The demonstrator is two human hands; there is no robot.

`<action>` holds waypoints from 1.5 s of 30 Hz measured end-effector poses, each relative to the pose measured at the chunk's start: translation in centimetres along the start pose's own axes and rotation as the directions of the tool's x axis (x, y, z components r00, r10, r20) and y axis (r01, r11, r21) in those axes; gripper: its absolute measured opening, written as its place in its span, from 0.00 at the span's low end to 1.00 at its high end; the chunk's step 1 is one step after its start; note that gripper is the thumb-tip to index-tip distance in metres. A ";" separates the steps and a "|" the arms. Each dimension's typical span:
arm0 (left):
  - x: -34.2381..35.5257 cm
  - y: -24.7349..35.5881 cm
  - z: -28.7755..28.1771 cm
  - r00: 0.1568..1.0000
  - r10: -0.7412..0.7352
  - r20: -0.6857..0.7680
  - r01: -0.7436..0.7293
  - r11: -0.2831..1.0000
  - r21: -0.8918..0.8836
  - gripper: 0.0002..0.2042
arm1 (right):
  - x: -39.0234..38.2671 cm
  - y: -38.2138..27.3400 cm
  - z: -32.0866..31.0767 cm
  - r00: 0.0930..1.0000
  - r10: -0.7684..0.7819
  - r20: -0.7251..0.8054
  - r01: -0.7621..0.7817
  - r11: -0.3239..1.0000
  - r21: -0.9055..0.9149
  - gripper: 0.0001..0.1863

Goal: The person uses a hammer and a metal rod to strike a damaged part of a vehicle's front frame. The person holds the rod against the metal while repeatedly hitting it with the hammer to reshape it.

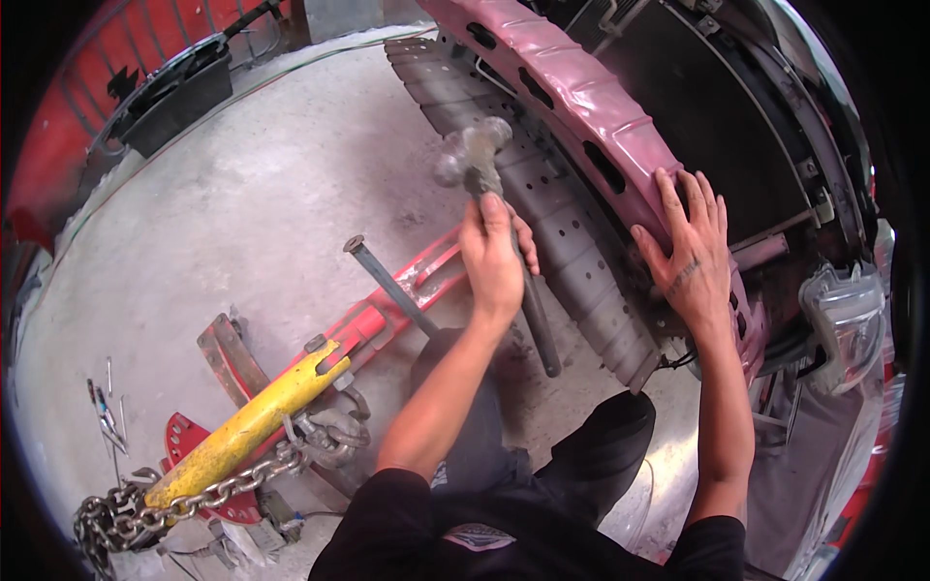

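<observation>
My left hand (pixel 496 254) is wrapped round the handle of a hammer (pixel 540 324), close below its head. The hammer's head is up and slightly blurred, and the handle's end points down toward my knee. The pink bumper beam (pixel 605 92) of a car curves from the top of the view down to the right. On its edge lies my right hand (pixel 693 254), fingers spread and flat, holding nothing. A grey perforated metal panel (pixel 572 266) runs along below the beam, just right of the hammer.
A red and yellow pulling arm (pixel 252 416) with a heavy chain (pixel 228 491) lies at left, a metal bar (pixel 387 283) beside it. Several hand tools (pixel 108 416) are on the concrete floor. A headlight (pixel 843 315) is at right, a black bin (pixel 179 102) at upper left.
</observation>
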State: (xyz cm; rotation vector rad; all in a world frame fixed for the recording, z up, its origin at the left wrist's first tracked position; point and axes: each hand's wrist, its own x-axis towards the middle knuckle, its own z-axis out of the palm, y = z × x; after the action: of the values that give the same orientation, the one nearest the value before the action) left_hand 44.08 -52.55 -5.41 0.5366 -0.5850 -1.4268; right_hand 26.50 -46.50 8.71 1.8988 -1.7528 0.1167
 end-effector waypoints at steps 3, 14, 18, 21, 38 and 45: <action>-2.7 -0.2 1.0 0.998 0.026 0.056 -0.022 0.997 -0.068 0.14 | -1.8 -0.8 0.8 0.908 -0.275 -0.317 0.336 0.929 0.157 0.27; -6.1 -0.8 -4.7 0.989 0.125 0.075 -0.145 0.808 0.570 0.22 | -17.9 -6.7 5.3 0.785 0.241 0.570 -0.589 0.006 0.808 0.23; 0.7 -4.4 -20.2 0.626 0.645 -0.438 0.178 0.428 0.886 0.22 | -24.1 -5.9 8.0 0.682 0.142 0.718 -0.724 -0.013 0.690 0.15; 3.2 -7.4 -23.7 0.831 0.184 -0.525 0.278 0.681 0.677 0.18 | -26.4 -6.6 9.0 0.608 0.060 0.792 -0.780 -0.142 0.609 0.13; -0.7 12.7 0.1 0.846 0.392 0.361 -0.470 0.868 0.158 0.16 | -27.7 -6.5 7.4 0.653 0.028 0.757 -0.705 -0.341 0.622 0.12; 0.5 19.2 2.4 0.695 0.662 0.283 -0.676 0.735 -0.058 0.23 | -26.2 -7.1 4.5 0.639 0.100 0.762 -0.720 -0.270 0.639 0.11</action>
State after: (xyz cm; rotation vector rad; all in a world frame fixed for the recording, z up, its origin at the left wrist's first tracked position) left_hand 56.82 -51.60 9.11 0.1090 -0.9411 -0.7774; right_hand 28.00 -24.96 -8.37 1.7706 -3.1762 2.0991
